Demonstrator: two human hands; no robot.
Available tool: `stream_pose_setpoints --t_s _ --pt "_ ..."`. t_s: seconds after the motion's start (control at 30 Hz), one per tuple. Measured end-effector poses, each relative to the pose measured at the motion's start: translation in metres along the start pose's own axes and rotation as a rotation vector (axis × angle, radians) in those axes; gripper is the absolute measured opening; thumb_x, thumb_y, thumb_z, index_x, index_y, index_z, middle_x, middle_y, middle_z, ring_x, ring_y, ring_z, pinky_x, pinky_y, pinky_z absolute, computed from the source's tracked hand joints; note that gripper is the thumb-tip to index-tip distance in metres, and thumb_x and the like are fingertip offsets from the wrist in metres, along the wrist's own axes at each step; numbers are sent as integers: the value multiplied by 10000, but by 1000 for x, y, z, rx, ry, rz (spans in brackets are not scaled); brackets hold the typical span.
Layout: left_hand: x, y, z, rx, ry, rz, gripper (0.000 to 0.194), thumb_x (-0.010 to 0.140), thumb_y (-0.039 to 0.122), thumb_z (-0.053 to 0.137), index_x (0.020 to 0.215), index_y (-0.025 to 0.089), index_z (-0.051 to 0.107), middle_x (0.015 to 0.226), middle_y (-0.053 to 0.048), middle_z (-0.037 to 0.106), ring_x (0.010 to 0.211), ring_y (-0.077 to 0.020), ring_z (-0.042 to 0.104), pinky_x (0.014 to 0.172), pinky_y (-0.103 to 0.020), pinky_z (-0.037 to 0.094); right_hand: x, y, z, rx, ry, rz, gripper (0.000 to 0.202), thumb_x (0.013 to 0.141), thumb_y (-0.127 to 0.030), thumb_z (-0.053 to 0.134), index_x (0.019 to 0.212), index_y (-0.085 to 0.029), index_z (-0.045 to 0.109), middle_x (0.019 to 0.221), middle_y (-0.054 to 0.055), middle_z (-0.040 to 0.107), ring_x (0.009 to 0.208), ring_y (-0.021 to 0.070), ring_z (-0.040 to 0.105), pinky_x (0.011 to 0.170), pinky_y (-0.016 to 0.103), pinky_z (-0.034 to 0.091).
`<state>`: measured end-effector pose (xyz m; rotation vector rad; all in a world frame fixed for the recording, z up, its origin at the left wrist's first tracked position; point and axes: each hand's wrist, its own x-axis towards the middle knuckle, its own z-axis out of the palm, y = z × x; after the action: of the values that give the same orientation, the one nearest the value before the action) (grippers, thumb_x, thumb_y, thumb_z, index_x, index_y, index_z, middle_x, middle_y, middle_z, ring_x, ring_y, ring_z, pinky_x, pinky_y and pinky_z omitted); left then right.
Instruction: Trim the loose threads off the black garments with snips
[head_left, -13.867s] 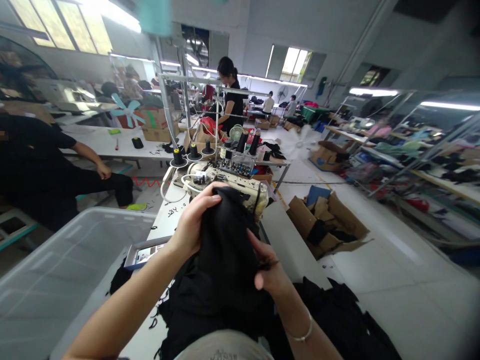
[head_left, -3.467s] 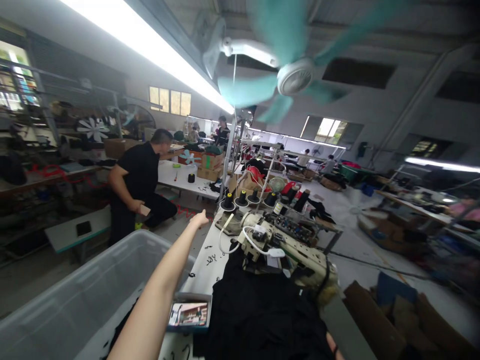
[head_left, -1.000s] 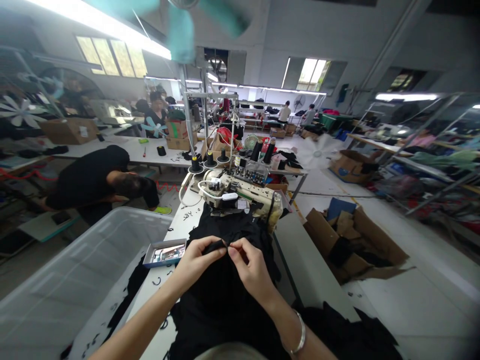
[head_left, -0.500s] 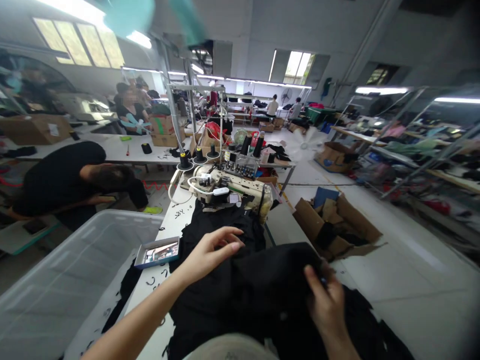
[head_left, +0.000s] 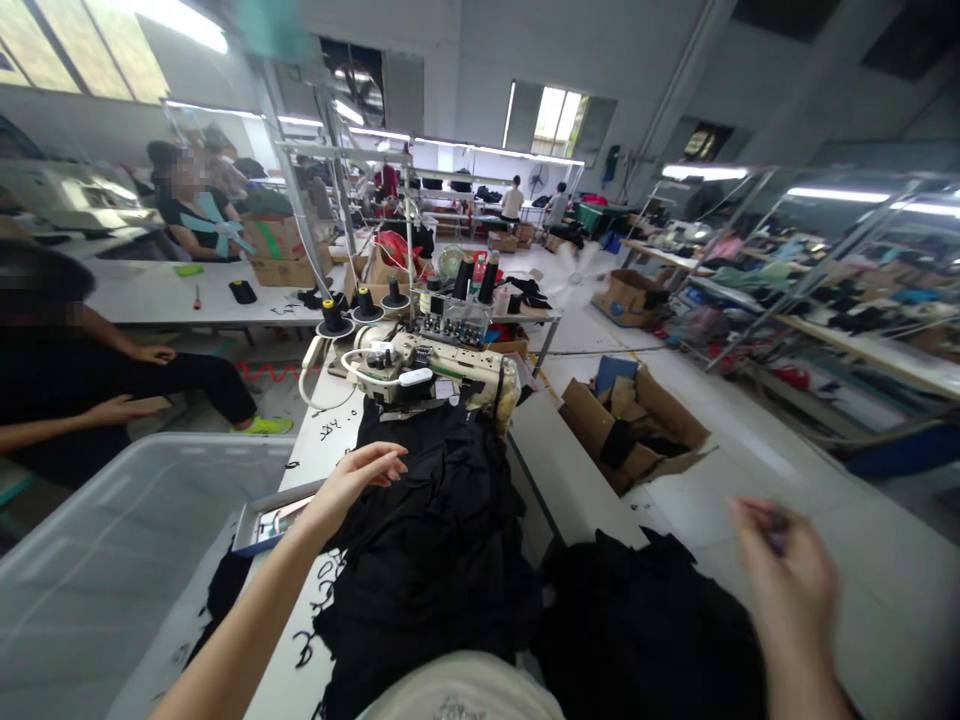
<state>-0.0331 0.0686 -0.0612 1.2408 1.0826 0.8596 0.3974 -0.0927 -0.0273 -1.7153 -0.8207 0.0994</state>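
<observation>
One grip, the left grip (head_left: 352, 485), is loosely relaxed, fingers slightly bent, empty, above black fabric (head_left: 450, 520) on the table (head_left: 281, 640); contact with the fabric cannot be determined. The right grip (head_left: 791, 575) is curled around a small dark object (head_left: 777, 536), too blurred to identify. A second fabric pile (head_left: 652, 625) lies left of the right grip. A sewing machine (head_left: 450, 366) stands ahead of the left grip.

Black cloth (head_left: 442, 560), cream sewing machine (head_left: 457, 365), blurred fan (head_left: 576, 264) apparently white
</observation>
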Motion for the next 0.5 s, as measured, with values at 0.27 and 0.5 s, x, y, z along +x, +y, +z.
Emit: stream_pose_setpoints --t_s 0.27,0.5 --pt "30 -11 17 138 -53 41 316 737 405 588 911 154 671 854 -80 694 799 -205 618 703 -289 467 -80 19 223 -117 -753 -182 168 653 -265 709 759 -160 632 534 -17 577 514 161 565 517 255 414" --pt "83 -16 49 220 -96 172 476 403 201 810 859 173 674 949 -47 669 1008 -258 550 888 -328 394 -60 -18 246 72 -898 -411 124 712 -86 596 775 -181 646 757 4 637 729 146 592 677 237 434"
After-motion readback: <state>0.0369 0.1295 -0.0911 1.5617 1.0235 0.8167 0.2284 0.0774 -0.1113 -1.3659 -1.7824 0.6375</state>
